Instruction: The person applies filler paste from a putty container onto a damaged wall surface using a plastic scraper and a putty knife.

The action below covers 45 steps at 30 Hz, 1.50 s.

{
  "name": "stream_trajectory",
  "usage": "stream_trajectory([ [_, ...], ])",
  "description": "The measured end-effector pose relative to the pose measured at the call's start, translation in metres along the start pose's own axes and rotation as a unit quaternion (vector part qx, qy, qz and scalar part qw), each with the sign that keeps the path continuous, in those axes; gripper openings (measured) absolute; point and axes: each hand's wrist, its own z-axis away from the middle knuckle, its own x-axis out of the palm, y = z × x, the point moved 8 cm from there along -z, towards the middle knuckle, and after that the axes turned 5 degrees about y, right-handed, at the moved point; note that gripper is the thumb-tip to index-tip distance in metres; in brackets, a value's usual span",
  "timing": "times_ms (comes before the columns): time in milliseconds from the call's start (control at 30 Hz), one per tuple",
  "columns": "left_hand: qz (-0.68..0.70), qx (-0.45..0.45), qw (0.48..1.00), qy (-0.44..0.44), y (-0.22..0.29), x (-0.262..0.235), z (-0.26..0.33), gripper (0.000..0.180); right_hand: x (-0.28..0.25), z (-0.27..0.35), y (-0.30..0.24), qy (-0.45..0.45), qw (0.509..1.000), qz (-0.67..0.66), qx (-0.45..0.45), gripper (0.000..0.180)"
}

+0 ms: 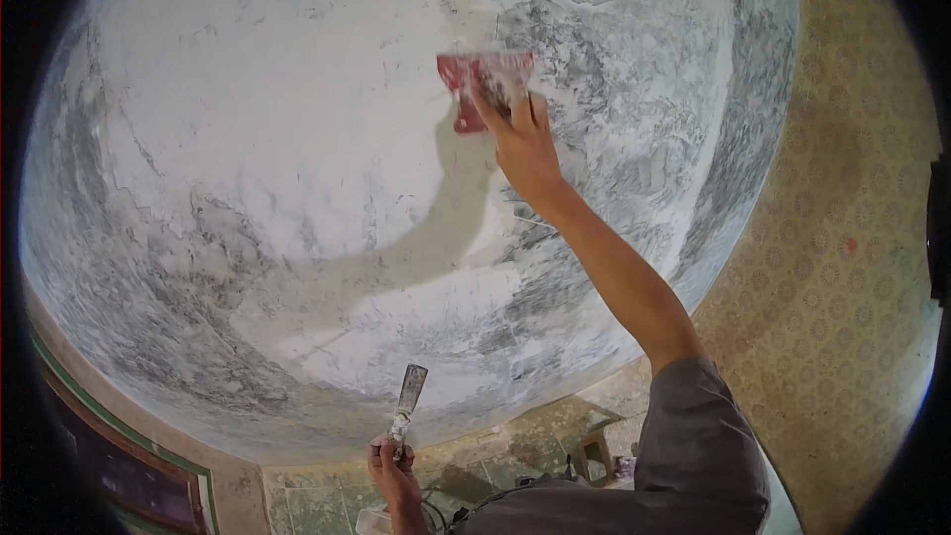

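My right arm reaches up to the wall, which is patched with white filler over grey, rough plaster. In my right hand is a wide red plastic putty spreader, its broad edge against the wall and smeared with white. Motion blurs the spreader and fingers slightly. Low in front of me, my left hand grips a narrow putty knife by its filler-caked handle. That blade points upward, apart from the wall as far as I can tell.
A yellowish, patterned surface borders the wall on the right. At the lower left is a dark panel in a brown and green frame. Below lie a stained greenish floor, a small box-like object and a pale container.
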Motion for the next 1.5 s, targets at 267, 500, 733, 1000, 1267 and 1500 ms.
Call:
stream_trajectory([
  [267,-0.008,0.013,0.999,-0.03,0.008,-0.009,0.001,0.01,-0.04,0.025,-0.005,0.031,0.998,-0.063,0.004,0.077],
  [500,0.009,0.007,1.0,0.009,0.001,-0.018,-0.004,0.009,-0.049,0.005,0.052,0.135,0.975,0.069,0.163,0.073],
  [733,-0.021,0.016,0.999,0.025,0.008,-0.015,0.001,0.014,-0.023,0.063,-0.048,-0.02,0.996,-0.073,0.054,0.069],
  [1000,-0.009,0.02,1.0,0.01,0.005,-0.008,-0.008,0.016,-0.037,-0.034,0.032,0.126,0.99,-0.001,0.061,0.073],
  [1267,-0.01,0.015,0.999,-0.028,-0.005,0.005,-0.005,0.014,-0.025,0.042,0.032,0.033,0.998,0.057,0.009,0.071],
  [1500,-0.007,0.006,1.0,-0.027,-0.008,0.012,-0.003,0.015,-0.054,0.0,0.032,0.07,0.996,0.048,0.025,0.074],
])
